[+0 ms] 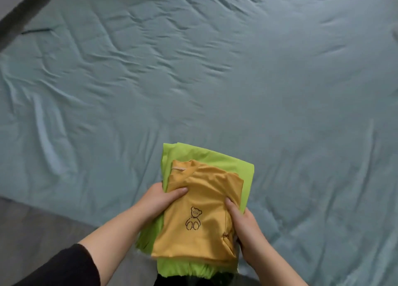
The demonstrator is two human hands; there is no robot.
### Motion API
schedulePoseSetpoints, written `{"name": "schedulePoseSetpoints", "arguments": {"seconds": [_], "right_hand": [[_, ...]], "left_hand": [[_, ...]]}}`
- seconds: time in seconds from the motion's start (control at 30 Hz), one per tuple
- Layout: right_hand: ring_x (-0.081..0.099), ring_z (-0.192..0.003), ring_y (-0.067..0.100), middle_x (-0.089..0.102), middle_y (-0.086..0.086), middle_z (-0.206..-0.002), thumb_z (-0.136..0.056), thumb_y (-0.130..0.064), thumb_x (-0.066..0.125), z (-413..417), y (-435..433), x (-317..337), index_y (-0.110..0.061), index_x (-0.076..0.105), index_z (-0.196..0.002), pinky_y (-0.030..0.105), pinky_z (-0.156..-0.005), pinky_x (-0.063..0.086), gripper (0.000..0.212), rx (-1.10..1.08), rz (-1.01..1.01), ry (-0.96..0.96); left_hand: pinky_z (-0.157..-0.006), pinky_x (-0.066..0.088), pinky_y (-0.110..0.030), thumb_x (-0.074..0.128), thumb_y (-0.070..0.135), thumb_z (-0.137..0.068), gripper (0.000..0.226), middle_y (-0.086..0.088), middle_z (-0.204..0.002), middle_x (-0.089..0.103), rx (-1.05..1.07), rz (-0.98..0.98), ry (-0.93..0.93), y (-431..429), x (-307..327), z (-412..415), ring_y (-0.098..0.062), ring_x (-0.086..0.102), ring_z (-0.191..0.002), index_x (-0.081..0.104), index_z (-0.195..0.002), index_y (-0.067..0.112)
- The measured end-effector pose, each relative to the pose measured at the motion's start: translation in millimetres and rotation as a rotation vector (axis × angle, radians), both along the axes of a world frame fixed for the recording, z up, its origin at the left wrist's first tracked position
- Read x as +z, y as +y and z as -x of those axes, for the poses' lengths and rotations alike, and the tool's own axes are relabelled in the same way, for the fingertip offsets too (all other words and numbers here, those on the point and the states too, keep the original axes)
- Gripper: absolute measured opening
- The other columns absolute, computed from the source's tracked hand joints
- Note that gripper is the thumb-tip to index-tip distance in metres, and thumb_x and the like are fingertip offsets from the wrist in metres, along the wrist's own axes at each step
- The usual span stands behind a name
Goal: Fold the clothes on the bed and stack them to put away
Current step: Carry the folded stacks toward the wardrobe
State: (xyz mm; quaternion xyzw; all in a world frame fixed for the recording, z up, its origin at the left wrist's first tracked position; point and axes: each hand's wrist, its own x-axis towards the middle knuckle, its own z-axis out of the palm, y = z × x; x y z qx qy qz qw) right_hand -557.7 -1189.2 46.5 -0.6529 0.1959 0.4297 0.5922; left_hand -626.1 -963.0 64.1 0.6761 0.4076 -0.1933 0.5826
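A soft mustard-yellow folded top [200,201], roughly rectangular with a dark bear outline printed on it, lies on a larger lime-green folded garment [226,163] of smooth, thin cloth. Both sit over the near edge of the bed [215,70], whose blue-grey sheet is creased. Their long axis runs from the person toward the bed's far side, the collar end farthest. The left hand [165,199] and right hand [245,227] clamp the two garments' sides, thumbs pressed on the yellow cloth and fingers hidden beneath.
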Motion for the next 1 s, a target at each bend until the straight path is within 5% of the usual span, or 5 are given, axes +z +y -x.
{"name": "schedulePoseSetpoints", "arguments": {"seconds": [0.27, 0.47, 0.73, 0.9, 1.0], "right_hand": [[0.058, -0.111, 0.018, 0.061, -0.004, -0.122, -0.08, -0.065, 0.054, -0.9, 4.9, -141.9, -0.03, 0.049, -0.127, 0.037, -0.099, 0.045, 0.058, 0.121, 0.107, 0.03], [0.06, -0.093, 0.001, 0.064, -0.017, -0.096, -0.069, -0.076, 0.05, 20.9, -11.4, -147.1, -0.03, 0.058, -0.096, 0.02, -0.076, 0.044, 0.054, 0.109, 0.179, -0.095], [0.055, -0.098, 0.009, 0.058, -0.02, -0.102, -0.094, -0.05, 0.042, 99.5, -12.4, -131.5, -0.029, 0.042, -0.108, 0.022, -0.079, 0.038, 0.025, 0.191, 0.335, -0.291], [0.052, -0.117, 0.016, 0.057, -0.008, -0.121, -0.096, -0.04, 0.048, 113.5, -25.0, -124.8, -0.028, 0.039, -0.126, 0.029, -0.091, 0.04, 0.034, 0.278, 0.314, -0.187], [0.044, -0.124, 0.02, 0.05, 0.002, -0.132, -0.093, -0.052, 0.046, 101.1, -21.8, -106.2, -0.019, 0.038, -0.139, 0.045, -0.108, 0.032, 0.057, 0.299, 0.657, -0.608]], "left_hand": [[-0.078, 0.047, -0.026, 0.067, 0.056, -0.081, 0.045, 0.002, -0.104, 0.067, 0.078, -0.015, 0.12, 10.1, -145.9, 0.7, -0.012, 0.062, -0.087, 0.061, -0.113, 0.025], [-0.083, 0.049, -0.028, 0.058, 0.078, -0.069, 0.076, -0.001, -0.111, 0.066, 0.186, -0.06, 0.116, 10.0, -154.6, 50.1, -0.013, 0.062, -0.095, 0.057, -0.118, 0.019], [-0.081, 0.049, -0.038, 0.046, 0.066, -0.087, 0.045, 0.003, -0.11, 0.064, -0.19, -0.359, 0.236, -25.0, -143.2, 112.4, -0.025, 0.062, -0.101, 0.044, -0.105, 0.026], [-0.094, 0.048, -0.041, 0.057, 0.052, -0.089, 0.047, -0.004, -0.122, 0.062, -0.1, -0.189, 0.276, -28.9, -141.2, 130.0, -0.026, 0.058, -0.114, 0.045, -0.121, 0.019], [-0.103, 0.038, -0.043, 0.055, 0.052, -0.089, 0.068, -0.008, -0.142, 0.045, -0.182, -0.701, 0.159, -32.9, -128.1, 116.1, -0.028, 0.045, -0.128, 0.033, -0.142, 0.016]]}}
